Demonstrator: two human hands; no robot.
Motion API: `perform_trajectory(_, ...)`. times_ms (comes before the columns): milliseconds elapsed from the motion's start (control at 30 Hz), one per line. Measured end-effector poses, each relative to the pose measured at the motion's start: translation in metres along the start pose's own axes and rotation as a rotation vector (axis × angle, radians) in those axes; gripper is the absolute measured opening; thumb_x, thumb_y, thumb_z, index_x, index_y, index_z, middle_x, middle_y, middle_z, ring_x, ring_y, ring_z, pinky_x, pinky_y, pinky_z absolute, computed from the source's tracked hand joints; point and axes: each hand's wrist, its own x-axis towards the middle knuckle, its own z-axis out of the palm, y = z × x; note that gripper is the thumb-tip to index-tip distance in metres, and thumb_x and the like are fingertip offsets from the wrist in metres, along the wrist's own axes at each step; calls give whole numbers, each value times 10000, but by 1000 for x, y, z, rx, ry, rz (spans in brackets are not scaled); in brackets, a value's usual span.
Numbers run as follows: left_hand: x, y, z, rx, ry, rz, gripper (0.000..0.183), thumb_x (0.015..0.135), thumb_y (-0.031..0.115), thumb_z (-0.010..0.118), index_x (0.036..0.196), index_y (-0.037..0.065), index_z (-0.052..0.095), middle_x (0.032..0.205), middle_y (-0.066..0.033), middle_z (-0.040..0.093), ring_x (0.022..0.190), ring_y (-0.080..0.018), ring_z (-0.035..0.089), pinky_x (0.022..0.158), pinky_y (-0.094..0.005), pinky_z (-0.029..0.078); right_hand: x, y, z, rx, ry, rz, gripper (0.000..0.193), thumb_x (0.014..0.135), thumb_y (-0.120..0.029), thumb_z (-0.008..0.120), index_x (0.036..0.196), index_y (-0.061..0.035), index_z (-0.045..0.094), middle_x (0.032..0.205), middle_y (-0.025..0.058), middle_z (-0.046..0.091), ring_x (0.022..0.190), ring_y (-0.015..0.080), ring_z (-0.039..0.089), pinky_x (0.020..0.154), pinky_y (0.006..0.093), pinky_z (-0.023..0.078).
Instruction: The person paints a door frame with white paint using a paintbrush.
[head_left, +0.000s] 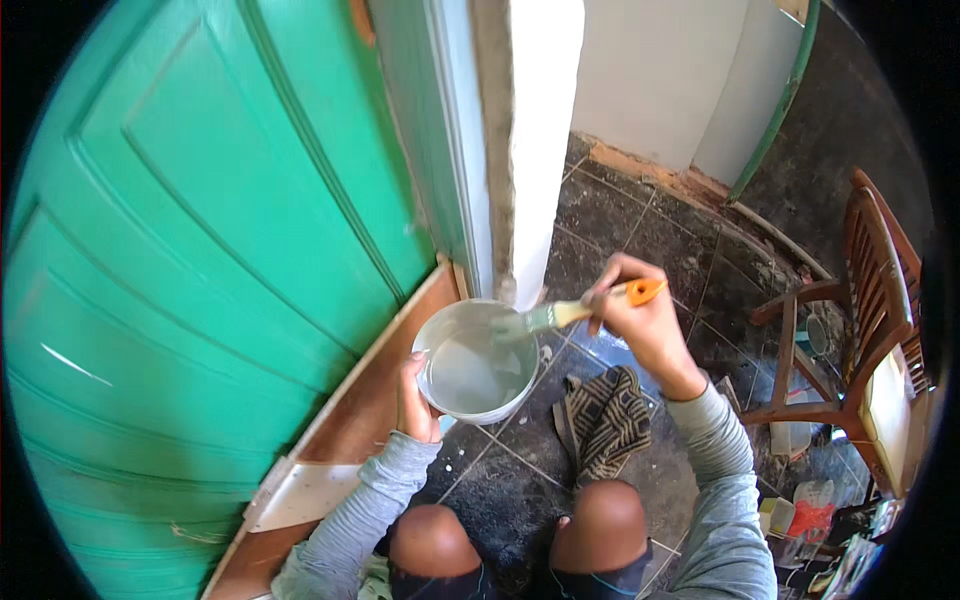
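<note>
Two bare knees (pixel 598 525) nearest; liquid could splash them if bucket tips. Beyond, patterned cloth (pixel 607 425) on tiled floor (pixel 515 455), might catch a foot. Left grip (pixel 415 405) clasps left side of bucket (pixel 485 417); one-sided hold may let it tilt. Right grip (pixel 640 310) grasps brush (pixel 568 313), bristles over bucket's right side; overloaded, likely drips. Farther left, green door (pixel 200 250): stray swing could smear it.

The left hand (pixel 416 402) was curled, the left forearm (pixel 358 512) slanting inward beneath it. The right hand (pixel 640 318) gripped higher up, the right forearm (pixel 718 478) rising from below.
</note>
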Motion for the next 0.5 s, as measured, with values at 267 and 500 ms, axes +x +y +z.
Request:
perform_trajectory(267,-13,53,48,18,123,44,589,863,511,519,1287,102,530,1240,-65,594,1097,-227,582,909,-382,483,-29,-37,-5,74,82,26,96,831,-37,655,813,14,575,748,39,623,630,71,593,568,216,486)
perform_trajectory(500,-30,77,79,-30,207,29,613,821,584,537,1248,145,544,1160,-32,616,1014,-190,612,716,-343,517,-49,-68,-2,207,148,74,157,920,-171,616,971,-24,595,861,30,627,609,99,622,503,200,455)
